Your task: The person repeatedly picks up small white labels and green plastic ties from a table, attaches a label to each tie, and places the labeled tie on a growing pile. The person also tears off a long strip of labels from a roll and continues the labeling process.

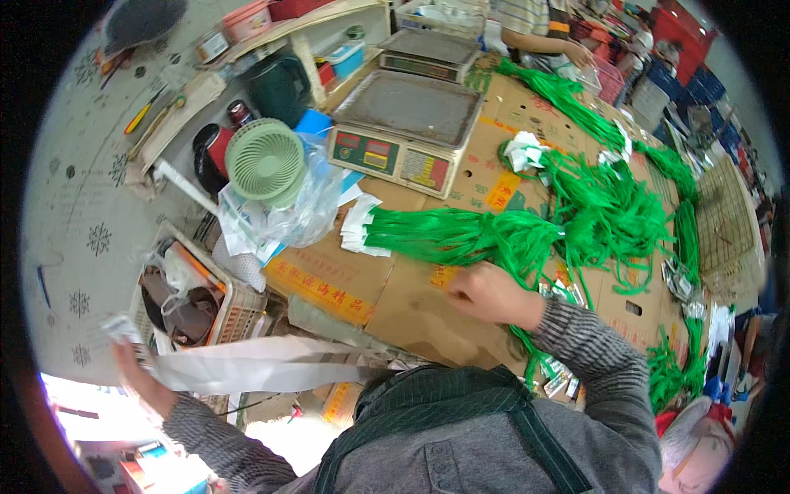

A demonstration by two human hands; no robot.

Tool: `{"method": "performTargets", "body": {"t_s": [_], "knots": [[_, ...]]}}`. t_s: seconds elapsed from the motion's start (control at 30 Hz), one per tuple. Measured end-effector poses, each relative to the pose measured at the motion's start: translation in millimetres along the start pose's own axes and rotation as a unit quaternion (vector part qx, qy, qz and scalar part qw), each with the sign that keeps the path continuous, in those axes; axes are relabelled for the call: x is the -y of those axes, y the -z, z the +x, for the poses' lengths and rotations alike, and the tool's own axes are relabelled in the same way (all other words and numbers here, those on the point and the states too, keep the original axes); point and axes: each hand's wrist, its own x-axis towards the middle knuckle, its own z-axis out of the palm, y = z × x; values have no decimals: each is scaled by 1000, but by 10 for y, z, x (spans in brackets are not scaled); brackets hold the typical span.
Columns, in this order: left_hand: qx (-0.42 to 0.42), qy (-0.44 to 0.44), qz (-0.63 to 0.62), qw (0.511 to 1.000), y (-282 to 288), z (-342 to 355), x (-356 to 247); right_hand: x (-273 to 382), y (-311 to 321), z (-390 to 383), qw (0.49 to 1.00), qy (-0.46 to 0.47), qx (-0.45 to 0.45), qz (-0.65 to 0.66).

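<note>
At the lower left, my left hand [141,375] is closed on a long white strip [263,365], which stretches right toward my waist. A small white printed end sticks up above the fingers. My right hand [494,296] is curled over the cardboard-covered table [411,309]; whatever it may hold is hidden. Just beyond it lies a bundle of green ribbons [461,235] with white tags [362,226] at its left end. More green ribbons [609,193] are heaped to the right, with white tags [525,152] at their far left.
Two scales [409,111] stand at the back of the table. A light green plastic basket [265,160] and a clear bag [309,202] lie left of them. A crate [239,309] sits at the left. Across the table is another person's hand [578,55].
</note>
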Motion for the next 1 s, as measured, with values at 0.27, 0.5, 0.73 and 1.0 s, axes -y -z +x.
{"method": "performTargets", "body": {"t_s": [0.27,0.5,0.73,1.0], "knots": [[214,-43,-13,976,-115,-445,175,-571,-1221,1434,927,-77,-284,-235],[537,252,23,804,-827,-1945,827,-449,-1107,851,990,-57,-54,-114],[599,217,-9,771,-1204,-2292,888,-227,-678,762,1000,-27,-8,-14],[504,247,-24,827,-1042,-2261,1033,-68,-702,638,958,-32,-168,229]]}}
